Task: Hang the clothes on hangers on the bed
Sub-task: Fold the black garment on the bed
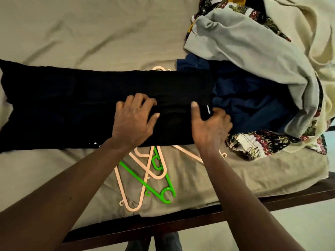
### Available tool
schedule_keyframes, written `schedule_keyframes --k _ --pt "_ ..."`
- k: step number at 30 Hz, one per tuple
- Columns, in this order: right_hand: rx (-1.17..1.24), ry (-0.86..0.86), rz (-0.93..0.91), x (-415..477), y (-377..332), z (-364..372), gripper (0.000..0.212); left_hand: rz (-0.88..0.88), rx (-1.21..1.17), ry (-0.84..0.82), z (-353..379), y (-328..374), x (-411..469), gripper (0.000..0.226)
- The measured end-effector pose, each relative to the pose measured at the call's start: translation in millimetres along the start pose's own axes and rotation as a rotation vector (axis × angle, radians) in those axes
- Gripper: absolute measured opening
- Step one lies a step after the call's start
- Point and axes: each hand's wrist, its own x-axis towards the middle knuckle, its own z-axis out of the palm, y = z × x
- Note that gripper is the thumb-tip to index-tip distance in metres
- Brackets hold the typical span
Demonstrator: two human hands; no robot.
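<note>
Two hands: both lay on the black garment (72,105), toward its right end.
Left hand (134,122): fingers spread and slightly bent, pressing down on the cloth, closed round nothing.
Right hand (211,125): thumb on top and fingers tucked under the garment's right edge, pinching it beside a small white tag (208,109).
Garment: one, folded into a long band lying left to right across the bed (90,33).
Hangers: one green hanger (135,174) and at least three peach hangers (120,185) overlapped on the near sheet. One peach hook (159,67) showed past the garment's far edge.
Pile: at the right, one grey garment (244,51), one blue garment (244,98), a patterned cloth (253,142) and a cream cloth (299,19).
Hidden: the hanger tops ran under the garment and forearms, so their exact count was unclear. The right fingertips were out of sight, and the garment's left end was cut off.
</note>
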Motion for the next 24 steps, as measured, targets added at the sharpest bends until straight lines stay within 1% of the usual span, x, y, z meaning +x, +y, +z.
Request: schedule_keyframes --k 1,2,3,5,7,9,11,13,14,15,16,17,19,20,22,24 --pt "-0.049 -0.028 0.025 1.9 -8.9 3.0 0.083 -0.036 -0.049 -0.007 0.5 0.5 -0.4 0.033" --pt "-0.087 -0.047 0.038 4.6 -15.4 6.2 0.083 -0.082 -0.109 -0.014 0.1 0.5 -0.1 0.032" --pt "-0.107 -0.052 0.047 7.4 -19.4 9.5 0.078 -0.131 -0.169 -0.021 -0.9 0.5 0.4 0.031" --pt "-0.109 -0.029 0.034 9.9 -22.5 13.9 0.063 -0.209 -0.249 -0.043 -2.3 1.1 1.2 0.030" --pt "-0.105 0.025 -0.032 4.1 -20.4 15.3 0.046 -0.247 -0.295 -0.085 -4.4 2.7 1.2 0.032" --pt "-0.079 0.090 -0.116 -5.8 -16.5 14.9 0.036 -0.277 -0.347 -0.119 -7.2 3.4 0.5 0.033" --pt "-0.053 0.132 -0.198 -14.3 -11.3 16.6 0.033 -0.303 -0.395 -0.138 -9.8 2.2 1.3 0.032" --pt "-0.069 0.168 -0.294 -22.6 -7.3 20.4 0.036 -0.336 -0.414 -0.165 -12.7 1.6 4.8 0.030" --pt "-0.076 0.196 -0.313 -27.5 -5.9 21.6 0.040 -0.352 -0.417 -0.178 -14.3 2.1 7.2 0.030" --pt "-0.064 0.226 -0.280 -32.1 -4.0 22.5 0.044 -0.365 -0.419 -0.192 -15.8 3.1 10.3 0.030" --pt "-0.031 0.251 -0.180 -36.4 -2.6 21.1 0.048 -0.375 -0.415 -0.205 -16.9 4.2 13.1 0.030" --pt "0.023 0.263 -0.017 -39.4 -0.4 19.3 0.054 -0.382 -0.400 -0.221 -17.7 5.5 15.4 0.031" --pt "0.128 0.211 0.347 -43.0 4.6 12.7 0.067 -0.394 -0.357 -0.242 -18.8 8.5 18.2 0.031" --pt "0.149 0.167 0.454 -44.9 7.1 9.6 0.073 -0.405 -0.346 -0.247 -18.3 10.2 18.5 0.030" --pt "0.179 0.075 0.510 -47.7 11.9 8.2 0.078 -0.424 -0.339 -0.238 -15.9 12.9 16.4 0.030" --pt "0.294 0.026 0.529 -46.6 14.4 9.1 0.071 -0.433 -0.332 -0.222 -14.2 16.7 13.3 0.031"
